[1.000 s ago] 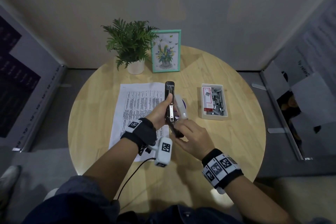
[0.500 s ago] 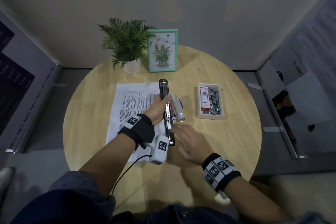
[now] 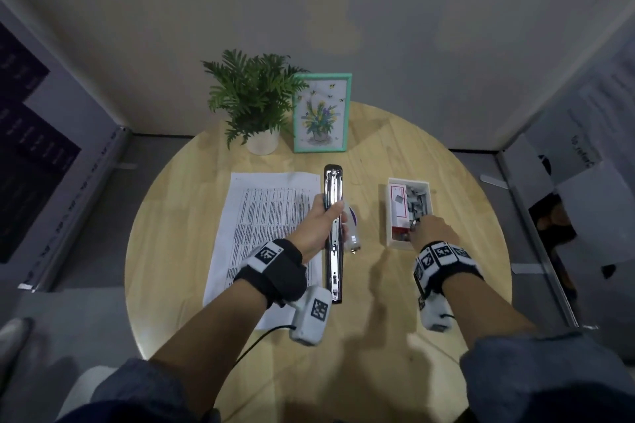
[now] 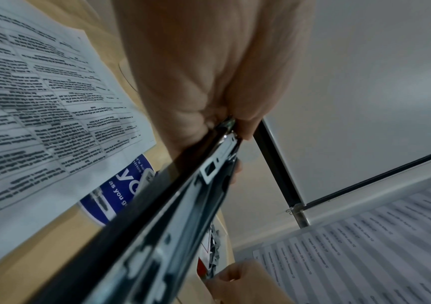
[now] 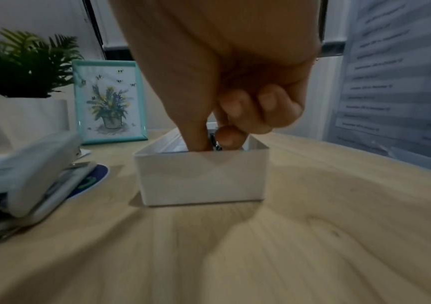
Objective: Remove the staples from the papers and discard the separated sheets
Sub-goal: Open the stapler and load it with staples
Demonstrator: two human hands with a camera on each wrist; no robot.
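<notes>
My left hand [image 3: 321, 218] grips a long black stapler [image 3: 334, 251] folded out flat, its metal magazine facing up, just above the table; the left wrist view shows the same stapler [image 4: 183, 205] in that hand [image 4: 209, 72]. My right hand [image 3: 424, 230] reaches into the near end of a white box [image 3: 385, 216] of loose staples [image 3: 417, 203]. There thumb and forefinger [image 5: 211, 139] pinch a small metal piece, seemingly a staple strip. The printed papers [image 3: 268, 216] lie flat left of the stapler.
A white stapler [image 3: 352, 230] rests on a blue round disc [image 4: 115, 197] between the black stapler and the box [image 5: 201, 176]. A potted plant [image 3: 254, 103] and a framed picture [image 3: 321, 113] stand at the back. Printed sheets hang on the right.
My right hand left the black stapler and moved right into the white box. My left hand kept the stapler, which now lies fully unfolded and straight.
</notes>
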